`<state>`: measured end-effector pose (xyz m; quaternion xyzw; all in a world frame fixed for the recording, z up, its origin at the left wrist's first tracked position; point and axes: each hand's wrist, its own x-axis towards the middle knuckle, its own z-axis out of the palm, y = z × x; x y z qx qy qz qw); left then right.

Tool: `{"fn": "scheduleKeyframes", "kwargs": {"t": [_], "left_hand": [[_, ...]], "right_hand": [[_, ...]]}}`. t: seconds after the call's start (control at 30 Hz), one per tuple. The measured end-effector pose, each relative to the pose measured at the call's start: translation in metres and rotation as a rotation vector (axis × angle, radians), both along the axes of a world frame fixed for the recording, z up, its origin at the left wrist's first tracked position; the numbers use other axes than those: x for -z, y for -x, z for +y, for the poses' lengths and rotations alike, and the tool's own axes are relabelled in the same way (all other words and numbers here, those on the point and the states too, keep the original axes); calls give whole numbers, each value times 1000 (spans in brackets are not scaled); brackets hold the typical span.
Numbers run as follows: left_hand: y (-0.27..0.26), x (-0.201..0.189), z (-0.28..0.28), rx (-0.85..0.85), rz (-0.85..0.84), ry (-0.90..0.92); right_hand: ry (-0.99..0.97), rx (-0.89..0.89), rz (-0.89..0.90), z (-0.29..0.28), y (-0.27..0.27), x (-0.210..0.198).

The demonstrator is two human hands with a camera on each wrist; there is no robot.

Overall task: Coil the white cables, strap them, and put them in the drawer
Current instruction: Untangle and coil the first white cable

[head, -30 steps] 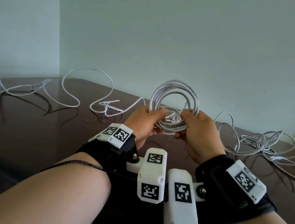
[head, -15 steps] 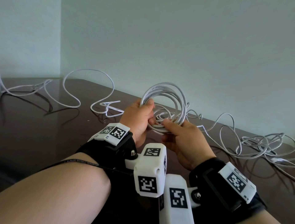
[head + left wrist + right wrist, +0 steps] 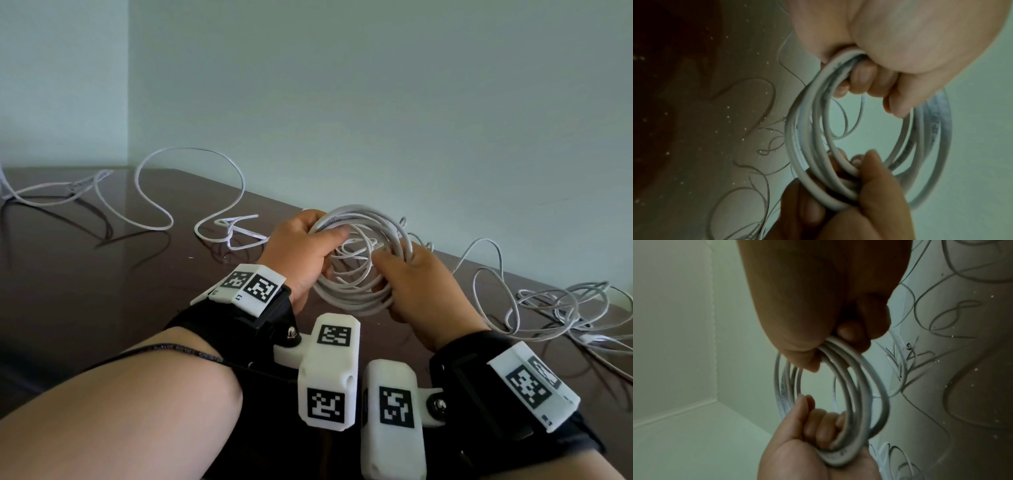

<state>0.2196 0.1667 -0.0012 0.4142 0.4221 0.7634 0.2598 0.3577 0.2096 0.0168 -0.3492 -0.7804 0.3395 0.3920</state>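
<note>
I am holding the coil (image 3: 356,263) of white cable up off the table (image 3: 85,291), between my two hands, near the table's far edge where it meets the wall. My left hand (image 3: 301,253) is gripping the upper left of the bundle, thumb pressing across the strands and fingers curled through the ring. My right hand (image 3: 418,291) is clenching the lower right side, fingers wrapped round the loops there.

The cable is looking light, and springy rather than limp: the loops are fanning apart wherever I am not squeezing them, so I am judging that it will spring open if I loosen either grip. Its smooth jacket is likely slippery, letting single turns slide out. The best hold is across the whole bundle at one spot, all strands gathered, which leaves the opposite side free for a strap.

From the coil a loose tail (image 3: 486,270) is trailing toward the table's right edge into a tangle (image 3: 561,308) lying there. Another cable (image 3: 154,205) is sprawling toward the far left corner, well apart from my hands.

I am seeing no strap or drawer.
</note>
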Motion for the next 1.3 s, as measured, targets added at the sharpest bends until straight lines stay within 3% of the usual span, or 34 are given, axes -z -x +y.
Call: {"fn": "scheduleKeyframes", "kwargs": {"t": [0.27,0.47,0.63,0.73,0.87,1.0,1.17,1.3], "left_hand": [[-1,-3,3,243,-318,-82],[-2,-4,3,376,-377,-68],[-5,-7,2,359,-522,-56],[-1,-7,2,241,-438,-35],[-1,-7,1,94,-196,-17],[-4,-4,-5,76,42,-11],[-5,-4,-5,88,101,1],[-6,-5,-4,75,23,-9]], "right_hand": [[82,52,267,3,10,9],[116,26,350,2,13,12],[133,-58,217,-6,18,13],[104,-73,116,-7,16,14],[97,-29,188,-5,10,8],[19,-41,149,-7,2,1],[-42,-69,-57,-9,-5,-6],[-102,53,-32,-8,-6,-8]]}}
